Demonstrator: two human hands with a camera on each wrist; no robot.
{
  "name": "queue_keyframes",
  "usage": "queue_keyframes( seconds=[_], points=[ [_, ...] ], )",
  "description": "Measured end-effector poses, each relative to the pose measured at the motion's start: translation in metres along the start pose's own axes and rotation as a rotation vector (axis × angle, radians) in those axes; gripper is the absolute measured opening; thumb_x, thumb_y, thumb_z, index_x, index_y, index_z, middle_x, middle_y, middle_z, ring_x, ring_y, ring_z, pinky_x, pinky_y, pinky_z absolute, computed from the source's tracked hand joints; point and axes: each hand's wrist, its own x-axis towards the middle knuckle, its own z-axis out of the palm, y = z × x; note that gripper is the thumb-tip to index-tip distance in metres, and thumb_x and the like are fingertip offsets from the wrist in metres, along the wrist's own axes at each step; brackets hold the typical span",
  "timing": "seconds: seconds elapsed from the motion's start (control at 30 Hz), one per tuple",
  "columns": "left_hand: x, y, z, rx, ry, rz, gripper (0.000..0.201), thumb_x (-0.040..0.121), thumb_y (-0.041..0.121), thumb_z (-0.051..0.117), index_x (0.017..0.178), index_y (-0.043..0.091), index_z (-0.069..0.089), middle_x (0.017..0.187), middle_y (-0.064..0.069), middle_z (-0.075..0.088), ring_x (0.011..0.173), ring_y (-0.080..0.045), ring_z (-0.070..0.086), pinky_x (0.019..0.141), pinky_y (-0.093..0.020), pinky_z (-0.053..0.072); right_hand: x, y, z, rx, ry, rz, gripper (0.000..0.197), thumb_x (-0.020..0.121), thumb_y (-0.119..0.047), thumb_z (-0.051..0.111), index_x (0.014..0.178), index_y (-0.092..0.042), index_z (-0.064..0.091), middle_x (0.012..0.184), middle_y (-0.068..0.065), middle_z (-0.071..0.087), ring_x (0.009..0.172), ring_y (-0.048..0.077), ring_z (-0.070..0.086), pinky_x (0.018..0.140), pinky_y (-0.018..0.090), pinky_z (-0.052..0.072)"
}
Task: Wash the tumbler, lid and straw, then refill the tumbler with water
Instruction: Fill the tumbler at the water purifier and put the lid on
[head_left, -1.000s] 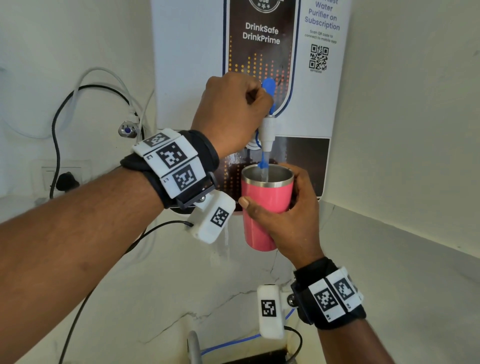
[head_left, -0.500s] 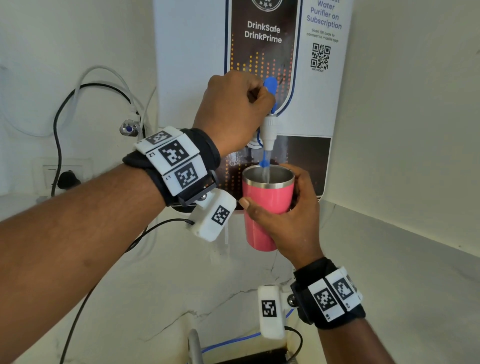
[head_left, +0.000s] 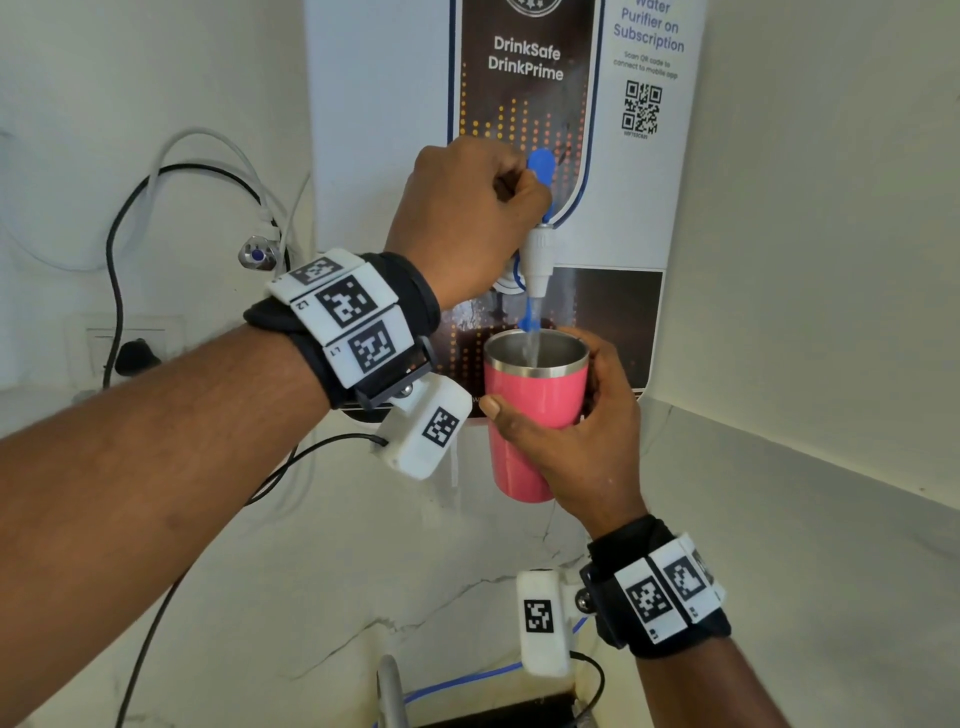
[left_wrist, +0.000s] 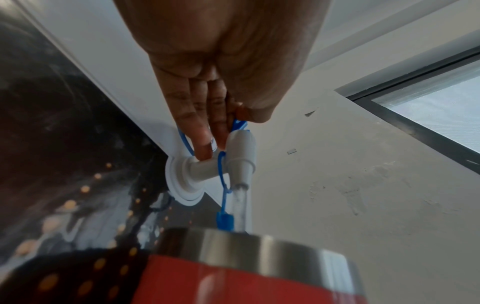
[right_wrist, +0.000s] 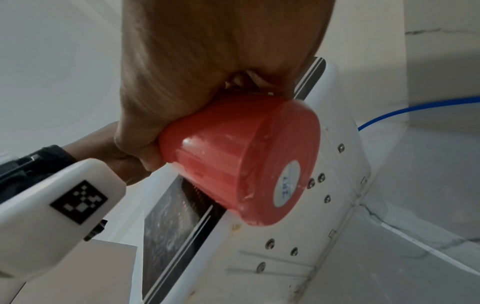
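A pink tumbler (head_left: 524, 415) with a steel rim hangs in the air under the white tap (head_left: 537, 257) of a wall-mounted water purifier (head_left: 384, 104). My right hand (head_left: 576, 441) grips the tumbler round its body, thumb in front. A stream of water (left_wrist: 240, 207) runs from the spout into the open cup. My left hand (head_left: 467, 213) pinches the blue tap lever (head_left: 541, 166) above the spout. The tumbler (left_wrist: 246, 273) fills the bottom of the left wrist view, and its base (right_wrist: 272, 164) carries a round white sticker. Lid and straw are out of view.
A white marble counter (head_left: 779, 545) runs below, meeting the wall at right. A black cable (head_left: 117, 270) and a white hose (head_left: 208, 145) loop on the wall at left, near a socket (head_left: 130, 353). A blue tube (head_left: 467, 680) and a metal pipe lie at the bottom edge.
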Motion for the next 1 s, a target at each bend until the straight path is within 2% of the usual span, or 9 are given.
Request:
queue_keyframes(
  seconds=[0.13, 0.23, 0.33, 0.43, 0.5, 0.6, 0.83, 1.0],
  points=[
    [0.0011, -0.0006, 0.0005, 0.012, 0.007, 0.009, 0.031, 0.097, 0.023, 0.057, 0.07, 0.008, 0.065, 0.057, 0.009, 0.052, 0.051, -0.005, 0.05, 0.056, -0.025, 0.052, 0.0001, 0.002, -0.0001, -0.006, 0.001, -0.003, 0.081, 0.066, -0.031, 0.1, 0.135, -0.026, 0.056, 0.122, -0.012, 0.067, 0.107, 0.011, 0.07, 0.074, 0.024, 0.062],
    [0.0012, -0.0013, 0.0002, 0.015, -0.002, 0.013, 0.031, 0.097, 0.024, 0.057, 0.069, 0.01, 0.063, 0.057, 0.009, 0.052, 0.052, -0.007, 0.052, 0.056, -0.027, 0.052, -0.0004, 0.0017, 0.0007, -0.004, 0.006, -0.003, 0.083, 0.064, -0.036, 0.098, 0.135, -0.025, 0.056, 0.123, -0.011, 0.067, 0.107, 0.011, 0.07, 0.074, 0.023, 0.062],
    [0.0017, -0.0019, 0.0006, 0.022, -0.006, 0.018, 0.033, 0.097, 0.023, 0.057, 0.064, 0.018, 0.058, 0.055, 0.011, 0.05, 0.051, -0.003, 0.052, 0.052, -0.016, 0.044, -0.0006, 0.0007, 0.0003, 0.003, 0.008, -0.006, 0.082, 0.063, -0.036, 0.097, 0.133, -0.024, 0.057, 0.121, -0.011, 0.068, 0.106, 0.011, 0.071, 0.074, 0.024, 0.062],
    [0.0018, -0.0017, 0.0009, 0.049, -0.003, 0.023, 0.039, 0.096, 0.022, 0.058, 0.058, 0.027, 0.05, 0.053, 0.013, 0.047, 0.051, 0.001, 0.051, 0.055, -0.007, 0.034, -0.0002, 0.0012, -0.0004, 0.006, 0.01, -0.005, 0.08, 0.064, -0.032, 0.1, 0.131, -0.027, 0.057, 0.119, -0.014, 0.068, 0.105, 0.011, 0.071, 0.074, 0.025, 0.062],
    [0.0015, -0.0018, 0.0012, 0.058, 0.001, 0.023, 0.043, 0.097, 0.022, 0.058, 0.056, 0.029, 0.046, 0.052, 0.015, 0.045, 0.051, 0.002, 0.05, 0.055, -0.006, 0.033, -0.0001, 0.0016, -0.0002, 0.003, 0.007, -0.008, 0.079, 0.064, -0.03, 0.1, 0.13, -0.029, 0.057, 0.118, -0.016, 0.068, 0.105, 0.01, 0.071, 0.074, 0.025, 0.062],
    [0.0011, -0.0017, 0.0016, 0.064, 0.006, 0.02, 0.043, 0.097, 0.022, 0.058, 0.056, 0.03, 0.045, 0.051, 0.016, 0.044, 0.051, 0.003, 0.05, 0.055, -0.005, 0.032, -0.0007, 0.0004, 0.0008, 0.015, 0.011, -0.009, 0.078, 0.062, -0.037, 0.097, 0.128, -0.03, 0.057, 0.117, -0.017, 0.068, 0.104, 0.01, 0.071, 0.074, 0.024, 0.062],
    [0.0009, -0.0004, 0.0018, 0.07, 0.012, 0.02, 0.041, 0.097, 0.022, 0.058, 0.058, 0.03, 0.047, 0.053, 0.016, 0.045, 0.052, 0.003, 0.051, 0.055, -0.005, 0.032, 0.0001, 0.0001, -0.0003, -0.007, 0.002, -0.025, 0.081, 0.063, -0.039, 0.096, 0.132, -0.024, 0.057, 0.119, -0.014, 0.068, 0.105, 0.008, 0.07, 0.074, 0.021, 0.06],
    [0.0011, 0.0005, 0.0012, 0.077, 0.012, 0.023, 0.041, 0.097, 0.022, 0.057, 0.058, 0.028, 0.047, 0.053, 0.016, 0.045, 0.053, 0.003, 0.051, 0.056, -0.005, 0.032, 0.0004, 0.002, -0.0015, -0.035, -0.006, -0.022, 0.083, 0.065, -0.04, 0.098, 0.134, -0.025, 0.056, 0.121, -0.014, 0.067, 0.107, 0.01, 0.07, 0.076, 0.027, 0.063]
  ],
)
